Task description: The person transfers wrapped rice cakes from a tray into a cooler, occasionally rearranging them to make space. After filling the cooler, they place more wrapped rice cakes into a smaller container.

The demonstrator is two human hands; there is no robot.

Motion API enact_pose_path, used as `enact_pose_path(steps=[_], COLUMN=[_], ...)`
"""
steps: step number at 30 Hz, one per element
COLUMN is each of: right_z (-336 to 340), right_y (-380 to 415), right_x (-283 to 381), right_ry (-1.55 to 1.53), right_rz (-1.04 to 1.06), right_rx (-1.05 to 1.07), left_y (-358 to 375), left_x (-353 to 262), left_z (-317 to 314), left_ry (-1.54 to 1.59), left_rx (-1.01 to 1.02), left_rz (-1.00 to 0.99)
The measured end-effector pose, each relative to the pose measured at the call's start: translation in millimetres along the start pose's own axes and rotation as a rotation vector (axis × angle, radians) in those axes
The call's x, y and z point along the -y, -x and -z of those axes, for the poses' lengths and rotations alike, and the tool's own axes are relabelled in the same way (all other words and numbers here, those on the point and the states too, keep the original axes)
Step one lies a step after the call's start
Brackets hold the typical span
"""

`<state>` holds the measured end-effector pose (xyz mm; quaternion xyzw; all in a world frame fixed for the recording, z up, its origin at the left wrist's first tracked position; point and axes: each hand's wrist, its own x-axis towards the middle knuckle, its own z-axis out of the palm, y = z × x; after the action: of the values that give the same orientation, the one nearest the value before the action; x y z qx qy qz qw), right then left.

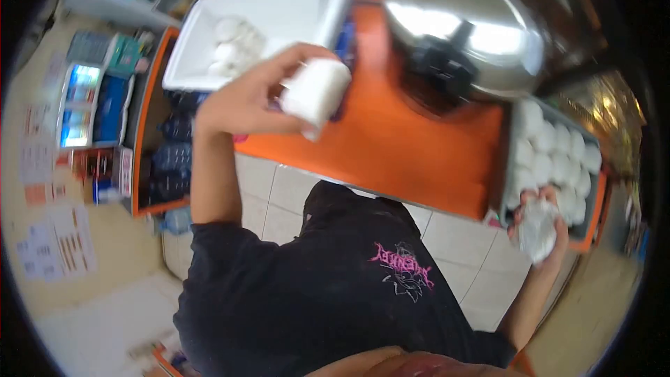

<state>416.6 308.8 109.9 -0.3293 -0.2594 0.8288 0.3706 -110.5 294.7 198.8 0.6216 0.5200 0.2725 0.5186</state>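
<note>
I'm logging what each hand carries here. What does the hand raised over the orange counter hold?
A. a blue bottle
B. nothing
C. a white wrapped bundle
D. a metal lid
C: the left hand is closed on a white wrapped bundle above the orange counter, while the metal lid sits apart, untouched, farther along it.

A food stall or shop: orange counter (391,139), big steel lid (460,24), tray of white buns (558,157), stocked shelves (98,98).
</note>
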Motion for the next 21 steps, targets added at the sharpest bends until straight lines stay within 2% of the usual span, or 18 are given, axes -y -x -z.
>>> enact_pose_path(steps=[2, 4, 5, 6, 7, 9, 11, 12, 13, 14, 16, 18, 21], right_z=[-52, -109, -137, -163, -186, -244, -315, -348, -383, -417, -467, -494, -517], right_y=[-20, -46, -59, -74, -91, -136, -191, -224, -261, -301, -385, -466, -544], right_x=[-24, -47, -58, -70, -85, -106, -125, -135, -148, -159, -201, -259, -321], right_ry=[-0.036, -0.082, -0.056, -0.031, 0.032, 0.095, 0.169, 0.184, 0.234, 0.288, 0.460, 0.640, 0.946], right_rz=[0.004, 0.028, 0.013, 0.001, 0.012, -0.012, -0.064, -0.095, -0.121, -0.144, -0.071, -0.096, -0.214], right_rx=[0.103, 0.174, 0.175, 0.173, 0.234, 0.217, 0.210, 0.222, 0.230, 0.244, 0.291, 0.146, 0.061], left_y=[46, 77, 86, 88, 88, 77, 64, 56, 49, 44, 43, 44, 54], left_x=[36, 54, 79, 85, 105, 160, 220, 247, 258, 262, 265, 269, 284], left_z=[70, 129, 165, 190, 222, 281, 335, 353, 355, 354, 347, 349, 360], left_ry=[-0.324, -0.485, -0.749, -0.700, -0.795, -0.894, -1.055, -1.091, -1.133, -1.130, -1.254, -1.206, -1.065], left_rx=[-0.228, -0.400, -0.463, -0.471, -0.419, -0.360, -0.014, 0.108, 0.221, 0.226, 0.442, 0.460, 0.499], left_rz=[-0.049, 0.142, 0.153, 0.243, 0.224, 0.197, 0.095, -0.032, 0.100, 0.091, 0.278, 0.279, 0.274])
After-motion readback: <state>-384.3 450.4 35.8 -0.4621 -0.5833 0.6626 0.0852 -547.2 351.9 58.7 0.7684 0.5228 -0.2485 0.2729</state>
